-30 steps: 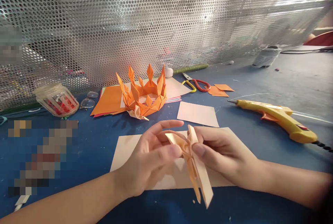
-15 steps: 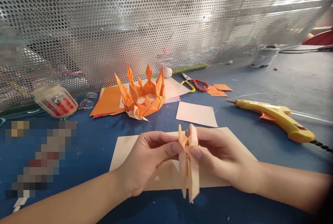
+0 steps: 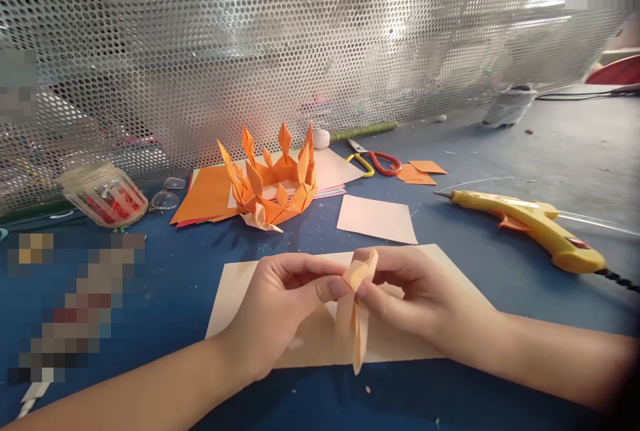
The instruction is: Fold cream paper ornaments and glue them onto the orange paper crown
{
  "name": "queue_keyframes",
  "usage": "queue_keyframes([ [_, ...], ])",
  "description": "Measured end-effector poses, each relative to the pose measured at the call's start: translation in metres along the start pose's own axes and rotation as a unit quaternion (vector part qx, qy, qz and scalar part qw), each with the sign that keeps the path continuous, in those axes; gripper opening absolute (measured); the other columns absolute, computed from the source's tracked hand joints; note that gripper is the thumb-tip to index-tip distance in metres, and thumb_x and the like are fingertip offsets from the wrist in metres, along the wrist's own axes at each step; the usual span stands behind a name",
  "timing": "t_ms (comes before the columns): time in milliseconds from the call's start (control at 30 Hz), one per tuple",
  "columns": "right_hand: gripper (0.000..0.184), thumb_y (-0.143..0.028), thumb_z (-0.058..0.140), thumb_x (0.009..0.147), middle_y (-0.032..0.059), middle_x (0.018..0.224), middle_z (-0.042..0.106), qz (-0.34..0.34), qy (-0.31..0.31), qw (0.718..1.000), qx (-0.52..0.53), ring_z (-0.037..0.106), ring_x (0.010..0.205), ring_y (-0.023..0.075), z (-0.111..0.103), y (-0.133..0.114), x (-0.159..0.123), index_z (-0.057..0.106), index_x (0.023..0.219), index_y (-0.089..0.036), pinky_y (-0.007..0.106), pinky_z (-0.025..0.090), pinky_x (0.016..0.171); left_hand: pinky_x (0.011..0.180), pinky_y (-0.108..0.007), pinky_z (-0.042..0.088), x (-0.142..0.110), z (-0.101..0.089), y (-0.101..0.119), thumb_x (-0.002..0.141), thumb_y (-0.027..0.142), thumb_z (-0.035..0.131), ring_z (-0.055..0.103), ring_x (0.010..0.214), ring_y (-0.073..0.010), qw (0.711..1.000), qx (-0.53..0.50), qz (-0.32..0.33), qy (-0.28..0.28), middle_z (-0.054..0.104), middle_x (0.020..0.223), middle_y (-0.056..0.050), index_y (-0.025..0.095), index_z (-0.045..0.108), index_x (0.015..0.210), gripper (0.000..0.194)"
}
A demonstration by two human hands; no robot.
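Hands above blue table; perforated screen

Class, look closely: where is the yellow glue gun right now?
In the head view, the yellow glue gun lies on the blue table at the right, beyond the right hand and right of the small pale sheet.

Perforated metal screen along the back of the blue table. Tilted jar at left, red bits inside, eyeglasses just beside it. Green stick with white rounded end lies near the screen. Scissors, handles red and yellow, next to orange paper squares. Yellow glue gun at right, nozzle pointing left, dark cord leaving frame.
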State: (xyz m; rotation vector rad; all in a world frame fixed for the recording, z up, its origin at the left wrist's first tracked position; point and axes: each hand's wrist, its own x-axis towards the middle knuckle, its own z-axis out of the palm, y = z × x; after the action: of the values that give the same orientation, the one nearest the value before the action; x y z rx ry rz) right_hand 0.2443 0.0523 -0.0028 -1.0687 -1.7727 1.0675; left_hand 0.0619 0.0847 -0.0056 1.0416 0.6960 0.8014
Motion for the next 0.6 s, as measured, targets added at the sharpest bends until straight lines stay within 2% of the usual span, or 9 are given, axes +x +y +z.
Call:
queue_keyframes([
  [100, 0.045, -0.053, 0.058, 0.097, -0.0030, 0.063, 0.045, -0.001, 0.006, 1.000, -0.012, 0.039, 0.060, 0.0104, 0.0000, 0.0007, -0.0005, 0.053, 0.069, -0.019, 0.022, 0.036, 0.052, 0.077, -0.019, 0.057, -0.0013, 0.0021, 0.0006, 0.074, 0.030, 0.094, 0.075, 0.077, -0.0116, 1.000, 0.012, 0.014, 0.003, 0.084, 0.081, 0.001, 0.029, 0.085, 0.074, 0.009],
  [200, 0.047, -0.053, 0.057, 0.097, -0.0044, 0.061, 0.040, -0.010, 0.000, 1.000, -0.020, 0.033, 0.057, 0.0094, -0.0009, 0.0001, -0.0015, 0.048, 0.066, -0.020, 0.022, 0.033, 0.050, 0.072, -0.016, 0.056, -0.0044, 0.0057, 0.0029, 0.071, 0.020, 0.094, 0.072, 0.070, -0.0092, 0.999, 0.027, 0.028, 0.002, 0.081, 0.072, 0.003, 0.026, 0.083, 0.066, 0.014],
  [400, 0.057, -0.070, 0.044, 0.101, 0.0007, 0.073, 0.058, -0.013, -0.041, 0.999, -0.006, 0.047, 0.065, 0.0120, -0.0040, -0.0025, -0.0033, 0.060, 0.082, -0.019, 0.022, 0.043, 0.059, 0.066, -0.012, 0.052, -0.0078, 0.0062, 0.0041, 0.065, 0.006, 0.093, 0.065, 0.063, -0.0057, 0.998, 0.038, 0.054, -0.011, 0.075, 0.066, 0.006, 0.023, 0.081, 0.063, 0.021],
  [500, 0.059, -0.073, 0.040, 0.101, -0.0008, 0.071, 0.053, -0.022, -0.062, 0.998, -0.020, 0.043, 0.063, 0.0112, -0.0044, -0.0018, -0.0028, 0.054, 0.079, -0.020, 0.021, 0.041, 0.055, 0.068, -0.013, 0.052, -0.0054, 0.0045, 0.0035, 0.066, 0.007, 0.094, 0.065, 0.065, -0.0056, 0.998, 0.026, 0.057, -0.028, 0.075, 0.066, 0.007, 0.023, 0.081, 0.063, 0.021],
  [600, 0.060, -0.074, 0.038, 0.101, -0.0025, 0.068, 0.047, -0.034, -0.057, 0.997, -0.046, 0.038, 0.060, 0.0105, -0.0045, 0.0007, -0.0020, 0.049, 0.075, -0.021, 0.022, 0.037, 0.052, 0.071, -0.016, 0.052, -0.0018, 0.0021, 0.0030, 0.067, 0.020, 0.098, 0.067, 0.067, -0.0065, 0.999, -0.003, 0.010, -0.050, 0.075, 0.067, 0.005, 0.021, 0.079, 0.062, 0.019],
])
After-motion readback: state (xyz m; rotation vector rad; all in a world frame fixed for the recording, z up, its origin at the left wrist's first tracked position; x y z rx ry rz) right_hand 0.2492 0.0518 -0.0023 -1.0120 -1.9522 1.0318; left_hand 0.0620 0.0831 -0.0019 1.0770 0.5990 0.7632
